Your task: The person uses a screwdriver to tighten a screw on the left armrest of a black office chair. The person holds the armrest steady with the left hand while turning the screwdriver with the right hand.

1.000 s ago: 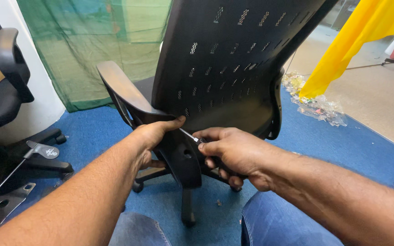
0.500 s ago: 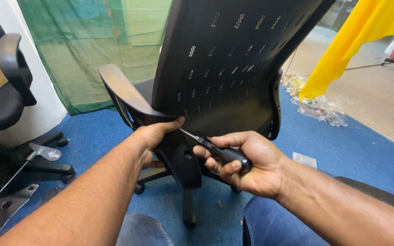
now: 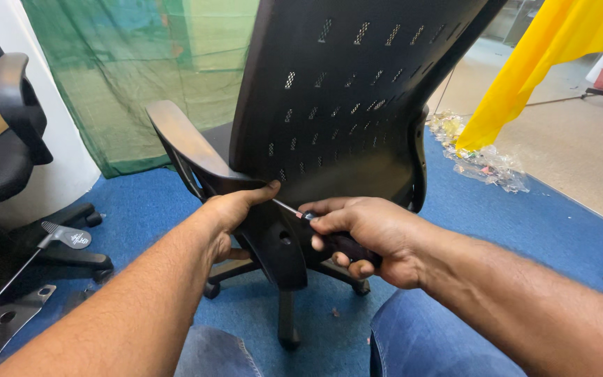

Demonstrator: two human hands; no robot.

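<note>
Behind the black office chair (image 3: 343, 105), low on its perforated backrest, the right hand (image 3: 368, 234) is wrapped fully around the dark handle of a screwdriver (image 3: 300, 213), fingers curled under and knuckles turned upward, with only the thin metal shaft showing past the thumb. Half a second ago that same hand sat rolled the other way, palm more open to the camera and the whole ribbed handle in plain sight; a second ago it looked much as it does now. That back-and-forth roll of the wrist reads as turning strokes on a fastener, so the work at the joint looks under way rather than finished, though the fastener itself is hidden behind the thumb of the other hand. The left hand (image 3: 235, 213) has not shifted across the three moments: its grip is closed on the bracket where the armrest (image 3: 183, 143) meets the back, thumb laid along the edge just beside the shaft's tip, steadying the part. The chair has stayed where it was on the blue carpet (image 3: 525, 223). Off to the left stands a second black chair (image 3: 8, 139), with a loose metal plate (image 3: 5, 314) on the floor near it, and crumpled clear plastic (image 3: 486, 164) lies beneath a yellow cloth (image 3: 539, 63).
</note>
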